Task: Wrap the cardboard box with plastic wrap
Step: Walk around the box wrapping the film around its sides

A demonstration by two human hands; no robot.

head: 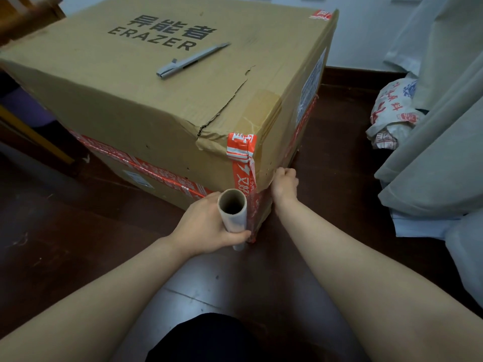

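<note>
Our left hand (206,223) grips the plastic wrap roll (234,212) upright against the near corner of the cardboard box (146,100) on the floor (326,205); our right hand (284,182) curls at the box's right face, holding what we cannot tell; a knife (192,60) lies on top.

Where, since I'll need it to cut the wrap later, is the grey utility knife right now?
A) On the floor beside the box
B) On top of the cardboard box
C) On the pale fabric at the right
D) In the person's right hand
B: the grey utility knife lies flat on the top face of the cardboard box, just below the printed ERAZER lettering.
</note>
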